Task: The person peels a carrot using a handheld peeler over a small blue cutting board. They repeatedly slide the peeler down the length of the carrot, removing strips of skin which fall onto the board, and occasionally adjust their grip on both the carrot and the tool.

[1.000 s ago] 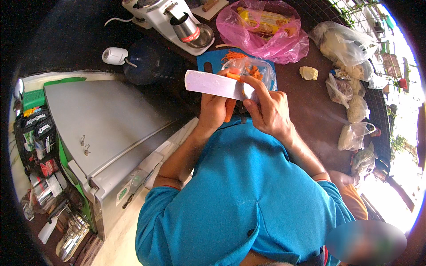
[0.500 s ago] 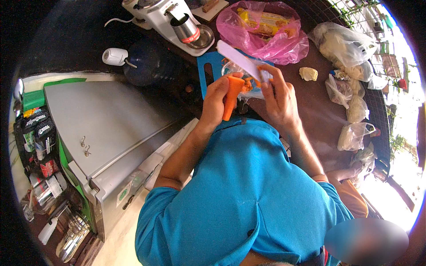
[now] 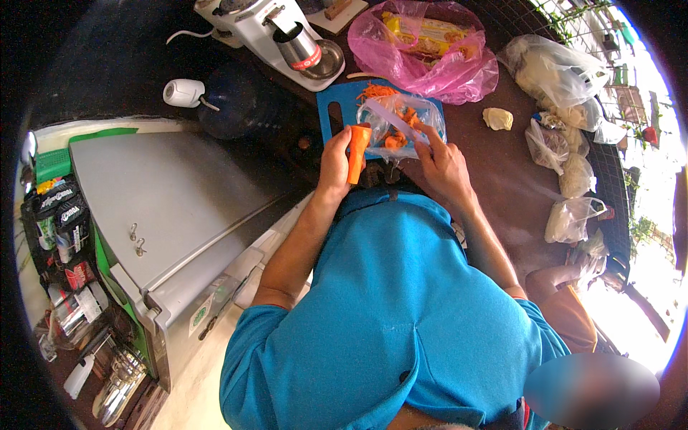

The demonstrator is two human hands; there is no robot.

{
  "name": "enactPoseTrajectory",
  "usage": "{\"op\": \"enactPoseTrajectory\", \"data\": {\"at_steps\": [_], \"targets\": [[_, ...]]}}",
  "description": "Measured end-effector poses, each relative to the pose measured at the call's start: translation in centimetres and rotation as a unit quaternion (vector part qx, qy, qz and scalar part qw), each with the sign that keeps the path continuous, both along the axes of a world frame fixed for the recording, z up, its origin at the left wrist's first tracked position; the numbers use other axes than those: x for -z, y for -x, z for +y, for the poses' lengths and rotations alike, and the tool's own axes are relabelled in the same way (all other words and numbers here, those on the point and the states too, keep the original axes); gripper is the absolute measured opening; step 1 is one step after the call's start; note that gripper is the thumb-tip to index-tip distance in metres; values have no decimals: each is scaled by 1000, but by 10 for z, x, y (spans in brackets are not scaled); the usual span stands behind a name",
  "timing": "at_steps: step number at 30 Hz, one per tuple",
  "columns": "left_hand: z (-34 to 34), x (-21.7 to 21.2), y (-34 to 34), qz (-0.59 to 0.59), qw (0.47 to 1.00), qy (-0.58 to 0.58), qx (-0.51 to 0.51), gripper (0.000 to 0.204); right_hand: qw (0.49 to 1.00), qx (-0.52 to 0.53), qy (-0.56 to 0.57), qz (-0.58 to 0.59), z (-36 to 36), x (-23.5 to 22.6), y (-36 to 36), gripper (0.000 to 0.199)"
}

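My left hand (image 3: pixel 334 166) is closed around a thick piece of carrot (image 3: pixel 357 154), held upright at the near left of a blue cutting board (image 3: pixel 347 94). In my right hand (image 3: pixel 449 169) is a pale lilac knife (image 3: pixel 393 120), its blade slanting up and left over the board. The fingers hide its handle. Beneath the blade, a clear plastic bag (image 3: pixel 434 115) lies on the board with orange carrot pieces (image 3: pixel 396 140) in or under it; I cannot tell which. Thin carrot shreds (image 3: pixel 378 91) form a small heap at the board's far side.
A white coffee machine (image 3: pixel 261 36) with a metal cup stands beyond the board. Near it lies a pink plastic bag (image 3: pixel 423 64) with a yellow packet. Several clear bags (image 3: pixel 559 72) line the right side. A grey fridge (image 3: pixel 172 193) stands left; another person (image 3: pixel 570 315) is at right.
The knife has come down away from the carrot toward the board, baring the bag and shreds. My left hand has shifted slightly left with the carrot.
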State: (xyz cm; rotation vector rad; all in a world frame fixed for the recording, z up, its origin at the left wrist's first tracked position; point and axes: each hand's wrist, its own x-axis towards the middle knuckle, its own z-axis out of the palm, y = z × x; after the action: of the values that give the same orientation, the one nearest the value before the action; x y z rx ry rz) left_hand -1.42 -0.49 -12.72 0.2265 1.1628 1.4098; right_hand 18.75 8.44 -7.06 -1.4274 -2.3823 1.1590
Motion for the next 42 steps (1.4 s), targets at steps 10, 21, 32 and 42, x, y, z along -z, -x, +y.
{"op": "enactPoseTrajectory", "data": {"at_steps": [10, 21, 32, 42], "targets": [[0, 5, 0, -11, 1000, 6, 1, 43, 1000, -1, 17, -24, 0, 14, -3, 42], [0, 7, 1, -13, 1000, -13, 9, 43, 999, -24, 9, -35, -2, 13, -2, 46], [2, -1, -4, 10, 1000, 7, -9, 41, 999, 26, -15, 15, -4, 17, -3, 51], [16, -39, -3, -31, 999, -18, -6, 41, 975, -48, 58, 210, -12, -34, 2, 45]]}}
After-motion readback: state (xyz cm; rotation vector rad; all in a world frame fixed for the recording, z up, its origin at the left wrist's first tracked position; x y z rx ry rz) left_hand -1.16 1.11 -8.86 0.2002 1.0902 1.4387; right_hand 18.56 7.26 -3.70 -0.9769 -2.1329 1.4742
